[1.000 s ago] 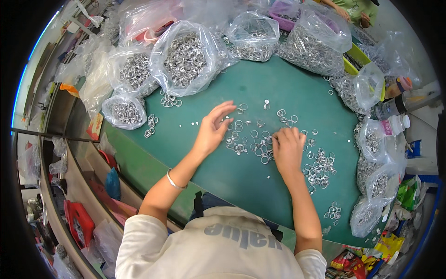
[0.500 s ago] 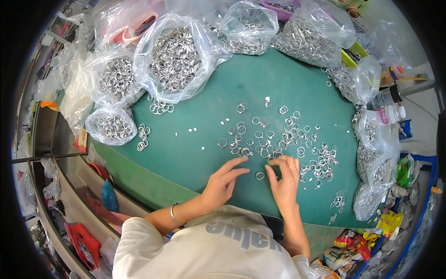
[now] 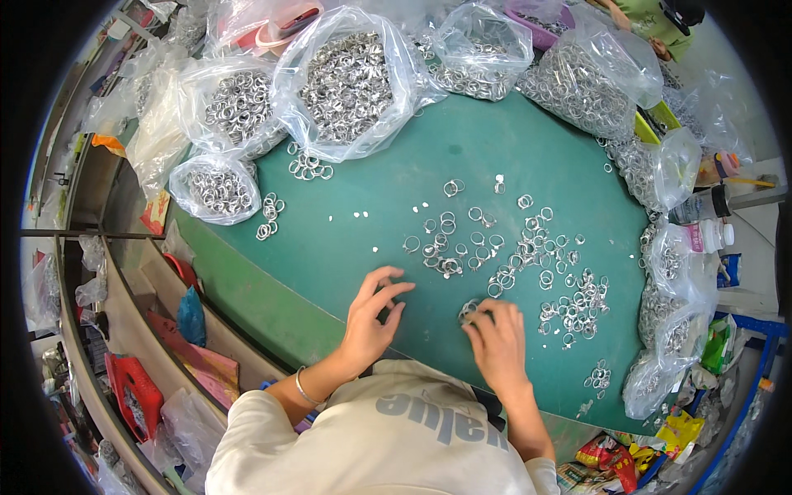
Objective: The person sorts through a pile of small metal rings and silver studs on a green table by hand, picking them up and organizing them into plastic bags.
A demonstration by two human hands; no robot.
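Note:
Loose silver-coloured metal rings [image 3: 584, 304] lie scattered over the green tabletop [image 3: 346, 239], mostly ahead and to the right of my hands. My right hand [image 3: 498, 337] is closed in a pinch, with thumb and fingertips at a small ring [image 3: 468, 310] on the table surface; the fingers partly cover it. Over the table to the left, my left hand [image 3: 373, 320] holds nothing, its fingers apart and slightly bent. A bangle [image 3: 305, 388] circles my left wrist. Between the hands and the far bags, a looser group of rings [image 3: 445, 247] is spread out.
Clear plastic bags full of rings [image 3: 346, 91] line the table's far edge, with more bags [image 3: 660, 322] down the right. A small heap of rings [image 3: 269, 216] lies near the left bags. White bottles [image 3: 711, 237] stand at right. Another person [image 3: 656, 25] is at the far right.
The view has shifted, so the table sits differently in it. My right hand has drawn back from the ring cluster to the single ring nearer me. My left hand has moved away leftward.

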